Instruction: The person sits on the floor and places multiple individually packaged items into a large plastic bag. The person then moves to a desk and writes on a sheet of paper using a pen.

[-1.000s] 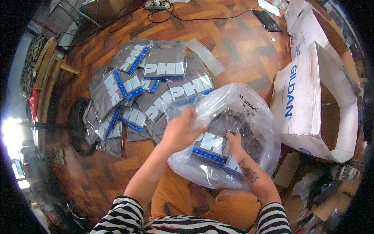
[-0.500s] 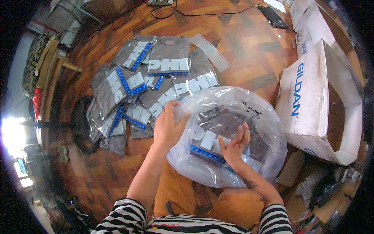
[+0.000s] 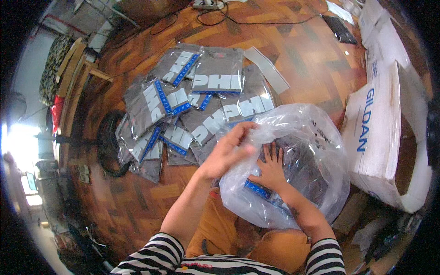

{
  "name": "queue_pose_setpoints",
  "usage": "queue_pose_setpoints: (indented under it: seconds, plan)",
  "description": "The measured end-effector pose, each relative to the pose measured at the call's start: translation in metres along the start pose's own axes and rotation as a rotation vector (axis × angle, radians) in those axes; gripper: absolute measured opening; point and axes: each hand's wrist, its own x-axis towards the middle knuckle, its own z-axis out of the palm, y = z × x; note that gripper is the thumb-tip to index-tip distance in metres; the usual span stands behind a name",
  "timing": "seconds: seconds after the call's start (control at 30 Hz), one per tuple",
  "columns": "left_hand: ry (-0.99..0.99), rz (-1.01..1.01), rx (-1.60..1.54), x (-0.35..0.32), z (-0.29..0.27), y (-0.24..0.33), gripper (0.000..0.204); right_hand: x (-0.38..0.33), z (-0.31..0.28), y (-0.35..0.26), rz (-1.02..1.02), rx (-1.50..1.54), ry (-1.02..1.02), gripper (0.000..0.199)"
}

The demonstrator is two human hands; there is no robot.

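A large clear plastic bag (image 3: 307, 151) lies in front of me on my lap, holding folded grey garments with white and blue print. My left hand (image 3: 227, 151) grips the bag's crumpled rim at its left side. My right hand (image 3: 271, 170) is inside the bag, fingers spread flat on a folded grey garment (image 3: 293, 176). On the wooden floor beyond the bag lies a spread of several grey packaged garments (image 3: 197, 105) in clear sleeves.
A white cardboard box (image 3: 385, 137) stands open at the right. A loose clear sleeve (image 3: 266, 68) lies on the parquet floor (image 3: 311, 50) past the pile. Cables and a power strip (image 3: 206, 5) run along the far edge. A black ring-shaped object (image 3: 107, 142) lies left of the pile.
My right hand has gone deeper into the bag and now lies flat on the garments. My left hand has shifted along the bag's rim, pulling it up and over.
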Motion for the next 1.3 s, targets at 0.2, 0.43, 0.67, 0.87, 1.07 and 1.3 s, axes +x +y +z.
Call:
queue_pose_setpoints:
  seconds: [0.2, 0.43, 0.67, 0.87, 1.07, 1.3]
  plan:
    - [1.088, -0.944, 0.685, -0.049, -0.104, -0.169, 0.076, -0.004, -0.031, 0.011, -0.073, 0.334, 0.125, 0.054]
    - [0.836, -0.937, 0.163, -0.106, -0.052, -0.182, 0.064, -0.117, -0.124, 0.01, 0.101, 0.173, 0.309, 0.021]
    - [0.67, -0.359, 0.947, -0.144, -0.085, -0.029, 0.041, -0.23, -0.132, 0.019, 0.485, -0.086, 0.582, 0.014]
    - [1.042, 0.063, 0.244, -0.132, -0.112, 0.03, 0.031, -0.207, -0.101, 0.001, 0.504, 0.032, 0.579, 0.015]
    - [1.435, 0.288, -0.382, -0.066, -0.146, -0.051, 0.057, -0.195, -0.118, -0.003, 0.524, 0.039, 0.565, 0.019]
    - [1.401, -0.64, 0.727, -0.069, -0.392, -0.137, 0.098, -0.269, -0.11, 0.041, 0.61, -0.131, 0.592, 0.017]
